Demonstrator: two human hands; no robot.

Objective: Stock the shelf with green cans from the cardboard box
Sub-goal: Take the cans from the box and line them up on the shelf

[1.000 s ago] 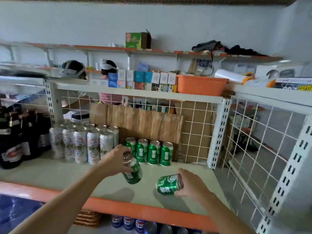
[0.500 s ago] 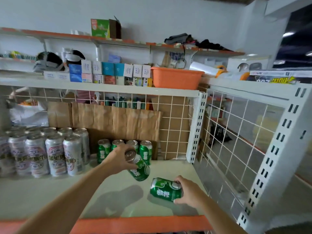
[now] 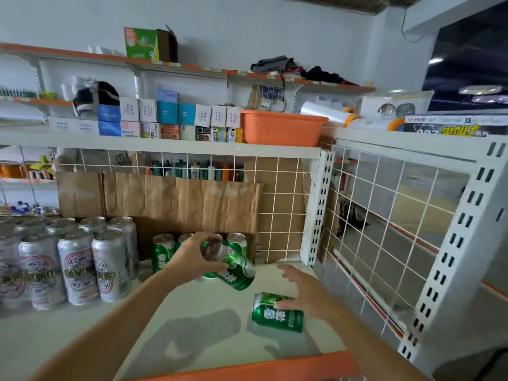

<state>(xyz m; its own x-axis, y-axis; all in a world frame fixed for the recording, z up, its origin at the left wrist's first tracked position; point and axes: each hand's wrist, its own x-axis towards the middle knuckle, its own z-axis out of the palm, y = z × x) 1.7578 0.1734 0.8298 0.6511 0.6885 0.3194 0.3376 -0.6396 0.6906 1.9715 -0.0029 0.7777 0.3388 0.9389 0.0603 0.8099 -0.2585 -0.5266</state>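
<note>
Left hand point(image 3: 192, 259) grips tilted green can point(image 3: 236, 273) by top end, above shelf point(image 3: 82, 334), just before back row of green cans point(image 3: 162, 251). Right hand point(image 3: 308, 295) open, fingers spread, thumb touching second green can point(image 3: 275, 314) lying on side on shelf. Silver cans point(image 3: 79, 268) stand left.

Bright, even overhead light, soft grey shadows on the shelf point(image 3: 55, 342) near its front edge, white glints on the tilted green can point(image 3: 237, 270) and silver cans point(image 3: 78, 268), wide-angle bowing of the right-hand uprights point(image 3: 456, 257), left edge slightly blurred
</note>
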